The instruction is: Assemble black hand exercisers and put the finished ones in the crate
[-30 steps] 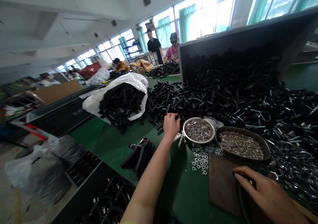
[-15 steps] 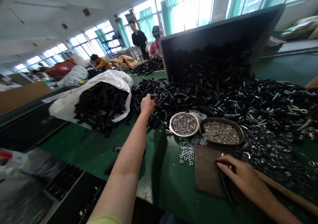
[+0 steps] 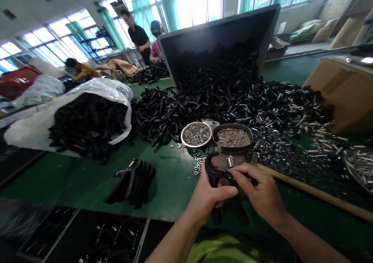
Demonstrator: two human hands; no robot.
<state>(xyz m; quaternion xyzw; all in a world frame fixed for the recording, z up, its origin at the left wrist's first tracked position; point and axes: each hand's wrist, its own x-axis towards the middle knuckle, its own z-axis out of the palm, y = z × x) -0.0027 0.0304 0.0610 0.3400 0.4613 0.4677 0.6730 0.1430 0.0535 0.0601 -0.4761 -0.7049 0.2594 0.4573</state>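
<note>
My left hand [image 3: 208, 197] is closed around a curved black handle-like part [image 3: 213, 170], with the thumb stretched along its lower side. Close against it, my right hand [image 3: 264, 195] pinches another dark part [image 3: 253, 180], mostly hidden by the fingers. A silver coil spring [image 3: 230, 162] shows just above my right fingertips; I cannot tell what supports it. Both hands are over the brown plate [image 3: 224, 160], largely covered by them. Behind it are a round metal bowl [image 3: 182, 136] of small metal pieces and an oval tin [image 3: 233, 149] of tiny metal parts.
Several black parts stand together [image 3: 135, 181] on the green table [image 3: 166, 193]. A white sack [image 3: 26, 136] of black parts lies left; a tipped grey bin [image 3: 217, 26] spills more. Loose rings, springs, a wooden handle [image 3: 314, 191] and a cardboard box [image 3: 349, 88] occupy the right. People work behind.
My left hand has come back from the black pile with a part and met my right hand at the plate. The view has turned rightward.
</note>
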